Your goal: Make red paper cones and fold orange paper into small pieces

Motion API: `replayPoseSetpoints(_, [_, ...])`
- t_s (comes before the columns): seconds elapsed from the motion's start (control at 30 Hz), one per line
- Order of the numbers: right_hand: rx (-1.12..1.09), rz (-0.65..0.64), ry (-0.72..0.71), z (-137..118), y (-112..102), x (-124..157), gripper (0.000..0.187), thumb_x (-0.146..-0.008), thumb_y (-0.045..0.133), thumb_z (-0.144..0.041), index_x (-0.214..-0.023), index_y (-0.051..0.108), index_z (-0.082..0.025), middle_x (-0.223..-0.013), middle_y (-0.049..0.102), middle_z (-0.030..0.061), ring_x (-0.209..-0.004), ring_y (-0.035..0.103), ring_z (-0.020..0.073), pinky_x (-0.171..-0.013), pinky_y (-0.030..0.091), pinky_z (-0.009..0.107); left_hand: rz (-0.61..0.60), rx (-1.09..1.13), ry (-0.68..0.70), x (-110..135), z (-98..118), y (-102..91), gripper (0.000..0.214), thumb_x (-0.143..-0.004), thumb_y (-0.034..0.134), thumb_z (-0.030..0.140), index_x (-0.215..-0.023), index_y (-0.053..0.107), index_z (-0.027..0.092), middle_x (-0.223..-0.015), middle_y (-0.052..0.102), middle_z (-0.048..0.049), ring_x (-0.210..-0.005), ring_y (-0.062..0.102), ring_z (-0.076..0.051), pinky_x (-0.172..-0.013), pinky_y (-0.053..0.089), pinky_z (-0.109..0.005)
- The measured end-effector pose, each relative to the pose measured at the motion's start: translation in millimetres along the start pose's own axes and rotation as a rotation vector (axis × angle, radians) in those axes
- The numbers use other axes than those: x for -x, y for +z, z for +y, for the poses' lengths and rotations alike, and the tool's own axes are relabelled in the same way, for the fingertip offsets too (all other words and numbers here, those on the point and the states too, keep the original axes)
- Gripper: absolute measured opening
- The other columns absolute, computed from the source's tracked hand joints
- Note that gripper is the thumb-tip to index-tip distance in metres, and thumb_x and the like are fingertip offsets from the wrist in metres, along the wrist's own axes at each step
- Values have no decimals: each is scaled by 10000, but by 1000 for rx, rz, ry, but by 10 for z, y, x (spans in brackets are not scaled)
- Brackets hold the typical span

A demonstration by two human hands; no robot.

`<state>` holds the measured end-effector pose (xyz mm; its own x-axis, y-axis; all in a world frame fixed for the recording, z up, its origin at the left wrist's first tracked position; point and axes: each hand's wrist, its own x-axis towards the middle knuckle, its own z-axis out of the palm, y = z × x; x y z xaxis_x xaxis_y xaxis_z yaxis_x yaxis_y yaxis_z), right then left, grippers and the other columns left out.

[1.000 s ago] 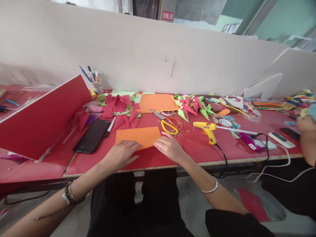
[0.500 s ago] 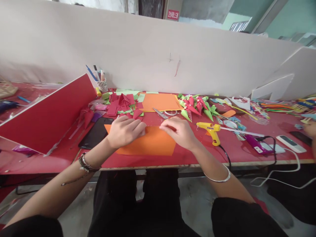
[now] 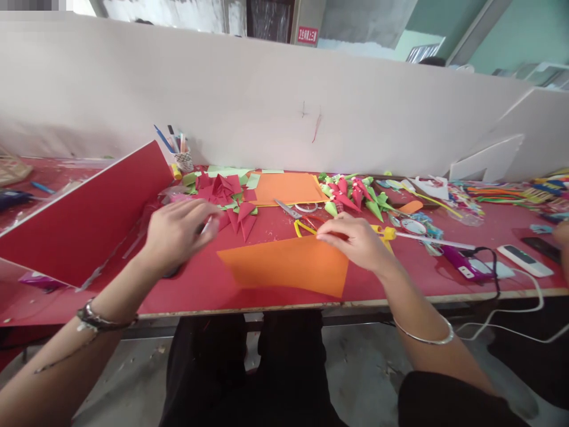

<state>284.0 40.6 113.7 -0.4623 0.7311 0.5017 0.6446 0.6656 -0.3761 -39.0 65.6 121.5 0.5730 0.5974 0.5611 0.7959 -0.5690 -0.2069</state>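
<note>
An orange paper sheet (image 3: 284,267) lies flat on the red table (image 3: 400,279), near its front edge. My right hand (image 3: 358,240) pinches the sheet's upper right edge between thumb and fingers. My left hand (image 3: 178,234) is off the sheet, to its left, slightly blurred. Its fingers are curled round a white marker (image 3: 207,224) whose tip sticks out toward the red paper pieces (image 3: 224,193). The black phone under this hand is almost hidden.
Yellow-handled scissors (image 3: 304,227) and a yellow glue gun (image 3: 388,232) lie just behind my right hand. Further back are an orange paper stack (image 3: 288,188), red and green cones (image 3: 351,196) and a pen cup (image 3: 184,159). A red board (image 3: 84,213) leans left. Another person's hand (image 3: 562,237) is at the right edge.
My left hand left the orange sheet and moved left to the marker. My right hand and the sheet shifted right, and the sheet now lies unfolded and skewed.
</note>
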Motion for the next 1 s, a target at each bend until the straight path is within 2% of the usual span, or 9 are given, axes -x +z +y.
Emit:
replayPoseSetpoints(0.07, [2,-17,-14,-41,36,-61,175,-854,485,-300,-743,595,-221,-668,616,-26,-613,477,107,-624,382,245,-69,168,94,-134,191,-41,358,-843,391,414,-1044,522,148,-999,608,-69,-872,563,-191,-692,417,-273])
replayPoseSetpoints(0.1, [5,-13,-14,-50,48,-91,175,-857,482,-296,-748,596,-218,-672,618,-27,-608,475,104,-626,379,244,-160,209,138,-181,269,-57,380,-826,410,470,-1024,537,171,-924,625,-46,-796,575,-181,-636,409,-263])
replayPoseSetpoints(0.17, [17,-2,-11,-46,57,-144,174,-859,477,-282,-753,595,-210,-677,618,-27,-603,482,101,-631,378,244,-342,257,159,-227,360,-75,320,-856,377,444,-828,577,196,-692,604,6,-588,540,-130,-507,341,-236])
replayPoseSetpoints(0.23, [85,1,-36,-38,65,-188,179,-864,461,-262,-759,595,-205,-690,615,-19,-627,501,107,-660,380,257,-432,268,137,-228,375,-77,347,-893,326,367,-692,550,195,-567,536,26,-489,475,-107,-459,275,-236])
replayPoseSetpoints(0.37, [380,91,-187,-167,193,-288,211,-860,408,-200,-774,600,-212,-796,617,12,-752,515,144,-792,343,332,-454,268,117,-247,378,-68,373,-903,298,325,-628,507,184,-510,482,31,-428,411,-95,-430,217,-239])
replayPoseSetpoints(0.43, [422,97,-287,-298,313,-352,213,-842,397,-176,-784,598,-215,-790,614,8,-766,513,143,-830,323,340,-461,283,120,-290,422,-80,388,-902,291,317,-605,498,177,-483,454,33,-399,384,-88,-415,192,-241])
replayPoseSetpoints(0.6, [404,69,-363,-479,530,-471,246,-759,365,-108,-617,547,-193,-508,483,-39,-499,380,92,-622,337,252,-451,365,129,-362,509,-133,372,-893,302,296,-597,490,172,-467,426,36,-388,364,-77,-405,189,-232])
replayPoseSetpoints(0.8, [333,114,-313,-261,479,-409,201,-677,367,-95,-564,498,-198,-467,415,-59,-474,326,81,-556,307,227,-444,408,145,-303,401,-132,392,-901,270,306,-582,459,179,-455,366,42,-395,343,-79,-420,205,-232])
replayPoseSetpoints(1.0, [364,182,-240,68,325,-229,175,-658,385,-76,-553,450,-200,-472,430,-54,-473,361,86,-554,331,231,-560,460,63,-195,173,-166,402,-898,259,350,-557,382,177,-481,345,38,-427,339,-82,-436,242,-223])
